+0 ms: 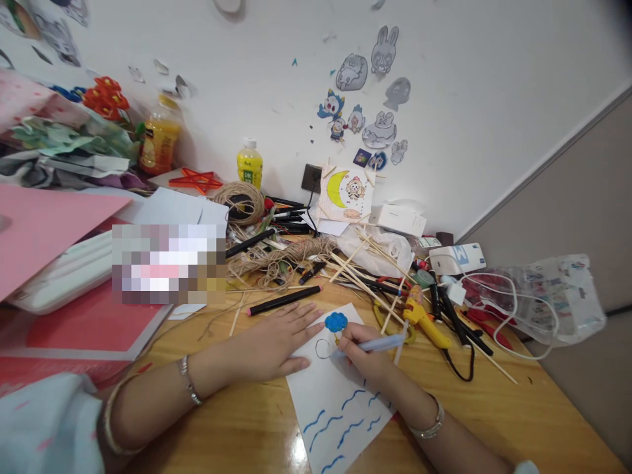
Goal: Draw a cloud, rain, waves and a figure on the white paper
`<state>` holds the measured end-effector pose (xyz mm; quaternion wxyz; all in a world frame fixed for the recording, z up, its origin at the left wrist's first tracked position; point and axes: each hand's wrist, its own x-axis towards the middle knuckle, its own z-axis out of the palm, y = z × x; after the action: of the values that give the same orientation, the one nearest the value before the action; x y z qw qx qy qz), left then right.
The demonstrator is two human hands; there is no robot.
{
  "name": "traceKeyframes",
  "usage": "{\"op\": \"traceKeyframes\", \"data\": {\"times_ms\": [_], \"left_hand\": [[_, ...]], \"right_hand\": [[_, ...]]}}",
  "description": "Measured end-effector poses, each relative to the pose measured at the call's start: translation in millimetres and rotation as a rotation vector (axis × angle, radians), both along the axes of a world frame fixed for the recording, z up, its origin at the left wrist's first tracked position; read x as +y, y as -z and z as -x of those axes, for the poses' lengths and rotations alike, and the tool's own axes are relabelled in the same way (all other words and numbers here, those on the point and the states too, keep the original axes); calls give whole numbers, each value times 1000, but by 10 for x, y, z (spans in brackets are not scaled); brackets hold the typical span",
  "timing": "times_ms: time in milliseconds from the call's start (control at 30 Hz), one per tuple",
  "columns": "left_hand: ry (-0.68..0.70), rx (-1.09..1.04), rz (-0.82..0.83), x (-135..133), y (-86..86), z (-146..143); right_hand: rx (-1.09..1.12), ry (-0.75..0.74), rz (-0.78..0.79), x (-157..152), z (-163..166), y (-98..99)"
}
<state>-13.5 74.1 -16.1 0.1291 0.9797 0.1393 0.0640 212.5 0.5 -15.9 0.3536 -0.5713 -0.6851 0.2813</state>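
Observation:
A white sheet of paper (309, 388) lies on the wooden table, bearing a filled-in blue flower or cloud shape (336, 322), a thin round outline (324, 349) and several blue wavy lines. My left hand (276, 339) rests flat, fingers stretched out, with its fingertips and thumb over the sheet's left edge. Over the upper part of the paper, my right hand (364, 355) is closed around a light blue marker (382, 342), whose shaft sticks out to the right. Its tip is by the blue shape, partly hidden by the fingers. A small yellowish patch shows there.
A black marker (284, 301) lies just beyond my left hand. To the right are a yellow glue gun (425, 317), wooden sticks (368, 280) and a white cable (516, 309). Twine (241, 201), bottles (249, 164) and a propped moon drawing (345, 191) stand toward the wall.

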Motion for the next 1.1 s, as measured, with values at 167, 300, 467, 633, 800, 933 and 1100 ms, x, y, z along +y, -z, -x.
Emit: {"op": "traceKeyframes", "data": {"times_ms": [167,300,467,633,800,933,1100], "left_hand": [[6,-11,10,3,2,4],[9,-24,2,5,1,5],[5,-10,20,2,-14,1],[6,-18,14,2,3,6],[6,-10,0,0,0,5],[4,-17,17,-7,-20,4],[5,-34,20,5,0,9]], "right_hand": [[17,16,-3,0,-8,23],[40,20,-16,0,-3,13],[60,22,-12,2,1,-9],[57,23,-22,8,-2,11],[45,26,-26,5,2,11],[28,53,-35,0,17,-15],[42,55,-41,3,29,-31]]}}
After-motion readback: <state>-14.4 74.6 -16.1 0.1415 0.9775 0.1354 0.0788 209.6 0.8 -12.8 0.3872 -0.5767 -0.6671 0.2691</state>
